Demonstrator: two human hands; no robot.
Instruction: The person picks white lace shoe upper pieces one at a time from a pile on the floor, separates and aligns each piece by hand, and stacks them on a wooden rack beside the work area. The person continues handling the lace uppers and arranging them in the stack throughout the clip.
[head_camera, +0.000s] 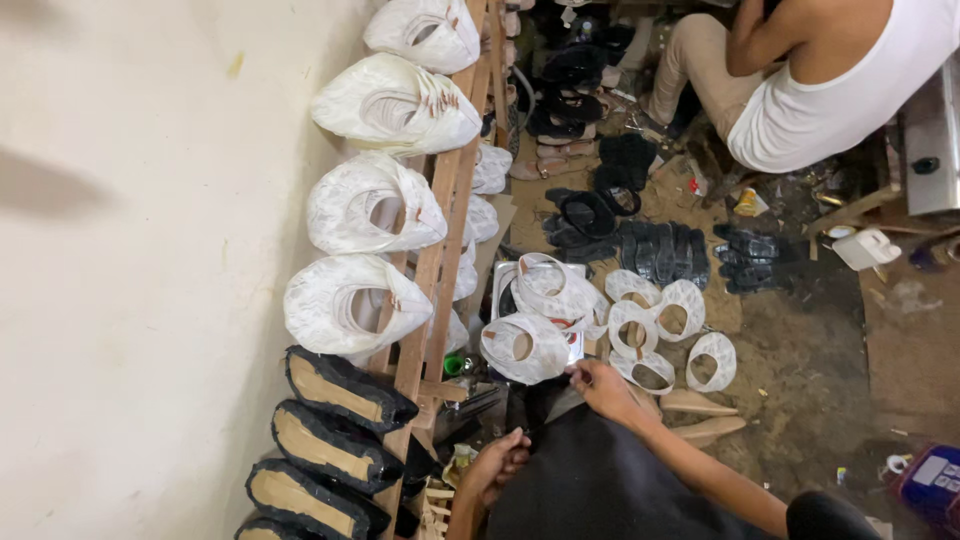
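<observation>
Head view: right hand (603, 385) pinches white shoe upper (525, 347); left hand (497, 462) curled, empty, below it.

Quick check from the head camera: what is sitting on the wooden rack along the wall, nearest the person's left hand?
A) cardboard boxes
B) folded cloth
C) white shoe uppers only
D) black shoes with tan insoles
D: the rack slots nearest the left hand hold black shoes with tan insoles, while the white uppers sit farther along the wooden rack.

Bare forearms, no sleeves; dark trousers (black apparently).
</observation>
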